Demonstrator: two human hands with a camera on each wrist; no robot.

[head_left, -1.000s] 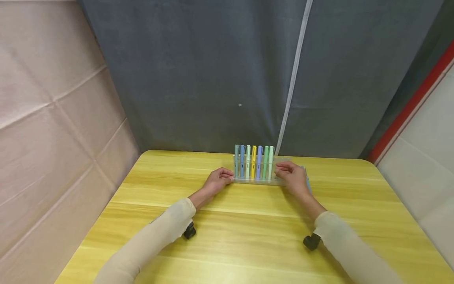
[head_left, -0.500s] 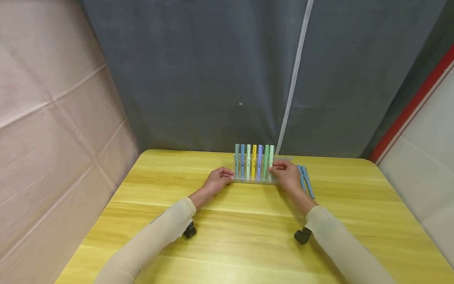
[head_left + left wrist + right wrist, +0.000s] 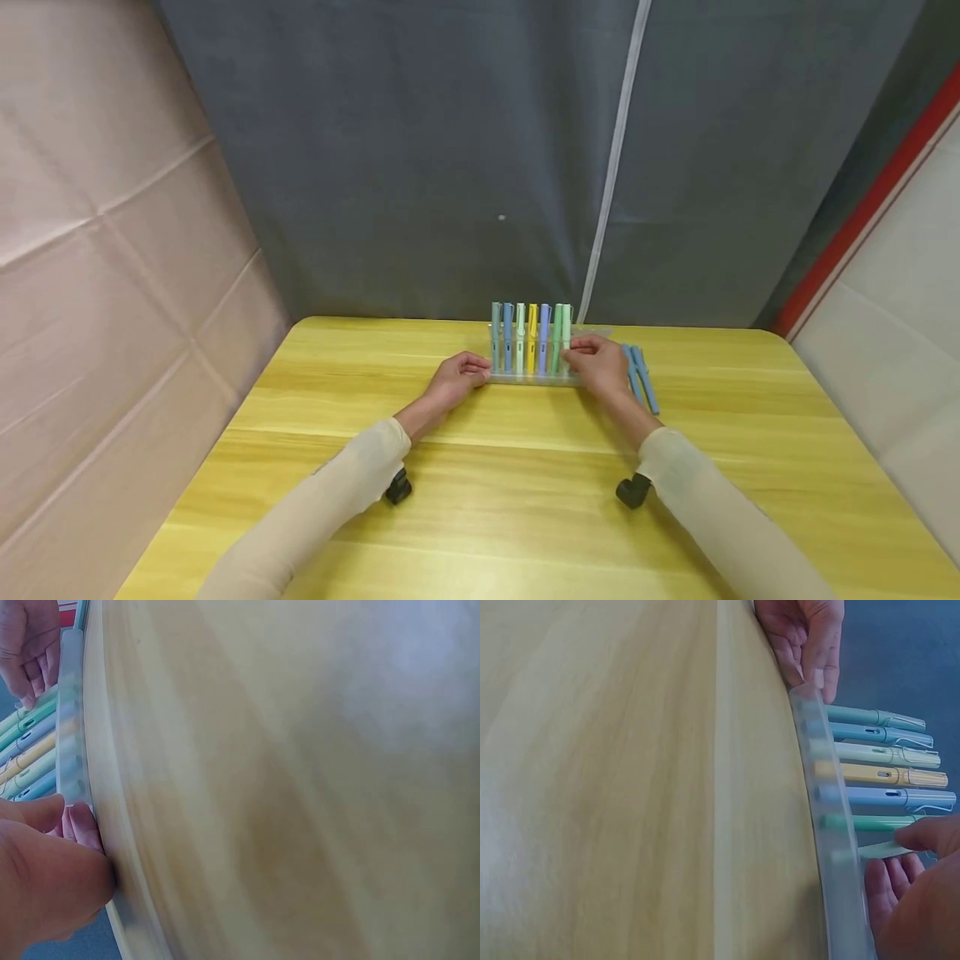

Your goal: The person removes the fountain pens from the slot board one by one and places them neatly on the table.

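Pens (image 3: pixel 529 337) stand upright in our clear rack (image 3: pixel 534 379), which sits at the far middle of the yellow table (image 3: pixel 525 492), close to the grey curtain (image 3: pixel 480 158). We count seven in their slots: teal, blue, pale green, yellow, lilac, green and a pale mint one (image 3: pixel 881 849) at the rack's right end. Our left hand (image 3: pixel 457 382) curls its fingers (image 3: pixel 79 825) against the rack's left end, steadying it. Our right hand (image 3: pixel 600 364) pinches the mint pen between thumb and fingers (image 3: pixel 930 834), low on its barrel just above the rack. Two blue pens (image 3: pixel 640 379) lie flat on the table just right of the rack, beside our right hand. We judge the filling mostly done: seven pens are seated, the two loose ones remain, and slots to the right of the mint pen look open.
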